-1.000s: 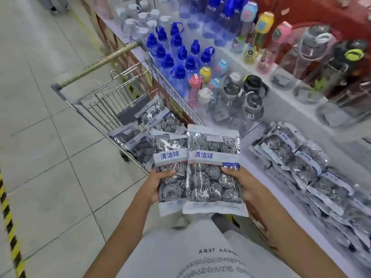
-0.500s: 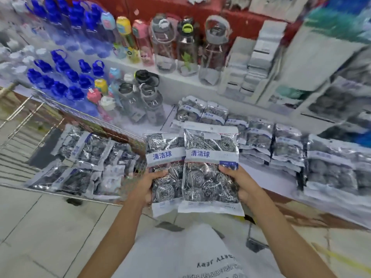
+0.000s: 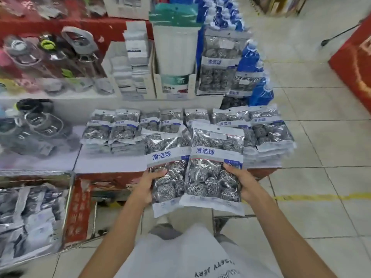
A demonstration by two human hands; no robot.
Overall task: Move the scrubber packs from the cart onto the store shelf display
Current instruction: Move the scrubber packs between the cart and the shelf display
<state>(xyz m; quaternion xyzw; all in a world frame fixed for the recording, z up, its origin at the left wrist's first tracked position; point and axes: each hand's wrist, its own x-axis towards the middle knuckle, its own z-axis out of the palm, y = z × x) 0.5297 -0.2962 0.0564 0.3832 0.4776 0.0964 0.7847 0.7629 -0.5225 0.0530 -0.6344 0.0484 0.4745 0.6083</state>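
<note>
I hold two clear packs of steel-wool scrubbers side by side in front of the shelf. My left hand [image 3: 149,184] grips the left scrubber pack [image 3: 167,169] at its lower edge. My right hand [image 3: 244,182] grips the right scrubber pack [image 3: 214,167], which overlaps the left one. Both packs hang just above the front edge of the white shelf display [image 3: 108,162]. Rows of the same scrubber packs [image 3: 112,130] lie stacked on that shelf behind them. The cart [image 3: 69,199] stands at the lower left with several more packs [image 3: 26,217] inside.
Water bottles [image 3: 50,53] fill the shelf's left side and upper tier. Boxed goods [image 3: 174,57] and hanging scrubber packs [image 3: 217,61] stand at the back. Blue bottles [image 3: 252,61] line the shelf's right end. Tiled floor lies to the right, with a red stand [image 3: 355,63].
The view has swung right from the cart to the shelf's scrubber section. Both hands kept their grip on the two packs, which now sit over the shelf's front edge.
</note>
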